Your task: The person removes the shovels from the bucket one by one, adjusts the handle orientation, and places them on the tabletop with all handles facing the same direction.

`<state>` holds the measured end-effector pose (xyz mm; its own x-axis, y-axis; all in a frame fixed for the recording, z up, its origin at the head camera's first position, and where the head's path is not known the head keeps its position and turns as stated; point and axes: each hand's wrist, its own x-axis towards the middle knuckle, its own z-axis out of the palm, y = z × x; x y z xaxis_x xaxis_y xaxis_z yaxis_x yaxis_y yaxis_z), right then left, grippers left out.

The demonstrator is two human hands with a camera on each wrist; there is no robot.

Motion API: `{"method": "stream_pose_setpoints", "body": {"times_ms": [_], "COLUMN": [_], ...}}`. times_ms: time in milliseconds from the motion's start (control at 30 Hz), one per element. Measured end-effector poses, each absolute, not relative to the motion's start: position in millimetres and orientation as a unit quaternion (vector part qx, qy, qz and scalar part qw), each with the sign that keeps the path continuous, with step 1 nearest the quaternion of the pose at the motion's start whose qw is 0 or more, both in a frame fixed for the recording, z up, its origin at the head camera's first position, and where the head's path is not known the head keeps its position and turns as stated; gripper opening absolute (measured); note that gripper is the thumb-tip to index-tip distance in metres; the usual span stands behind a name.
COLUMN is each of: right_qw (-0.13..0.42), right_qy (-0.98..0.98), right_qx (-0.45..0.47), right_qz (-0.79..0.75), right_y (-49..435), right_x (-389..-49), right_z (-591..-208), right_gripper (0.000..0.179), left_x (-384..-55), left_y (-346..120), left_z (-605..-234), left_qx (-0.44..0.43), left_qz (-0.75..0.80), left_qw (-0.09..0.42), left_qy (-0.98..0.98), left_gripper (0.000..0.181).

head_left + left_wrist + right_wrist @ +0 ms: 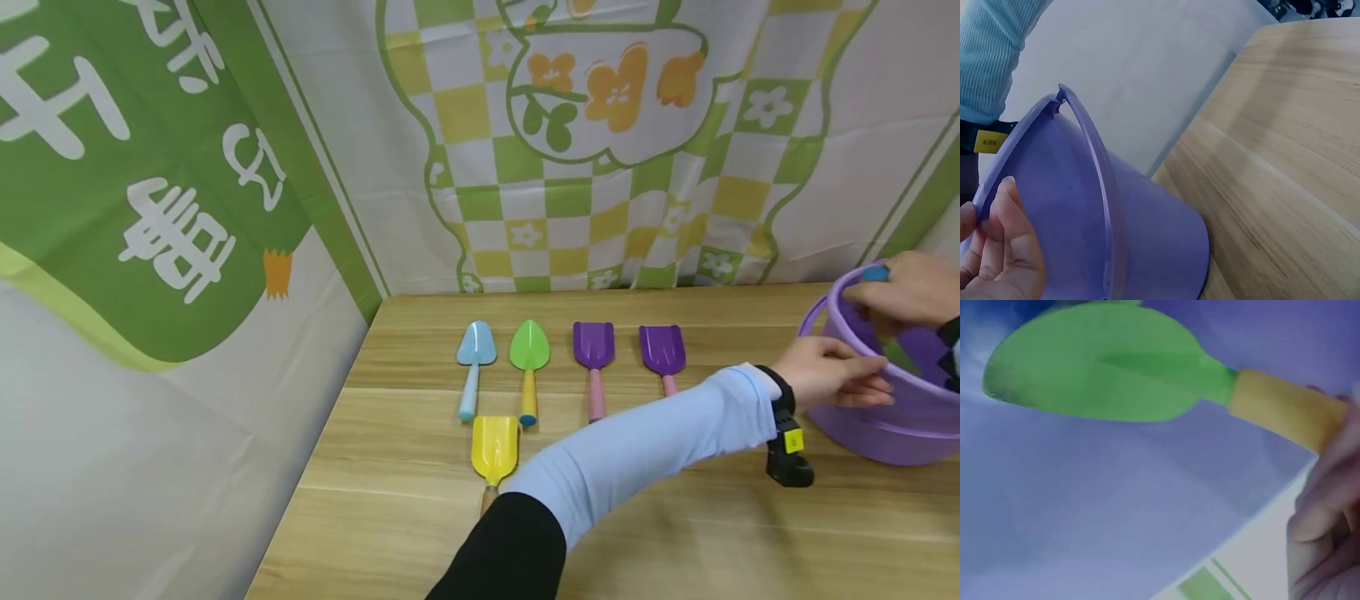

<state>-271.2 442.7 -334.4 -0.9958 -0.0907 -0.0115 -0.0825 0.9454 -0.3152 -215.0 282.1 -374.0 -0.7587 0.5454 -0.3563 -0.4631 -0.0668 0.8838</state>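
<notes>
At the table's right side stands a purple bucket (870, 433) with a handle. My left hand (832, 375) pinches its rim between thumb and fingers; the left wrist view shows the fingers (1013, 234) against the inner wall. Over the bucket's opening, my right hand (911, 292) grips the yellow handle of a green garden trowel (1104, 369). In the right wrist view the trowel's blade is in front of the purple bucket wall. The blue end of its handle shows above my fingers in the head view.
Laid out on the wooden table are a blue trowel (476, 346), another green trowel (529, 350), two purple shovels, left (593, 343) and right (663, 348), and a yellow shovel (495, 446). My left forearm crosses above the table, covering parts of some handles. A patterned cloth (547, 200) hangs behind.
</notes>
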Motion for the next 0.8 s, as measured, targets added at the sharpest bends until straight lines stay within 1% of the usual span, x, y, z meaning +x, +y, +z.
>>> {"method": "stream_pose_setpoints", "body": {"times_ms": [167, 300, 400, 500, 600, 733, 800], "right_qw": [-0.053, -0.083, -0.091, -0.105, -0.135, -0.203, -0.228], "right_qy": [0.974, 0.965, 0.965, 0.974, 0.975, 0.953, 0.938], "right_qx": [-0.031, -0.035, -0.05, -0.09, -0.137, -0.214, -0.25], "right_qz": [-0.218, -0.246, -0.239, -0.18, -0.111, -0.077, -0.076], "right_y": [438, 432, 422, 406, 384, 354, 342], "right_x": [-261, -250, -241, -230, -217, -202, -196], "right_z": [-318, -304, -291, -280, -273, -270, -271], "right_gripper": [0.037, 0.034, 0.028, 0.024, 0.02, 0.01, 0.014], "left_x": [-216, -217, -218, -221, -226, -235, -239], "left_y": [280, 273, 264, 251, 237, 216, 205], "left_z": [-374, -371, -368, -364, -364, -367, -368], "left_qx": [0.023, 0.018, 0.019, 0.034, 0.068, 0.1, 0.101], "left_qz": [0.736, 0.735, 0.733, 0.735, 0.737, 0.744, 0.748], "left_qw": [0.339, 0.335, 0.33, 0.32, 0.308, 0.303, 0.302], "left_qy": [0.586, 0.59, 0.594, 0.598, 0.598, 0.587, 0.582], "left_gripper": [0.015, 0.014, 0.014, 0.015, 0.021, 0.029, 0.031]}}
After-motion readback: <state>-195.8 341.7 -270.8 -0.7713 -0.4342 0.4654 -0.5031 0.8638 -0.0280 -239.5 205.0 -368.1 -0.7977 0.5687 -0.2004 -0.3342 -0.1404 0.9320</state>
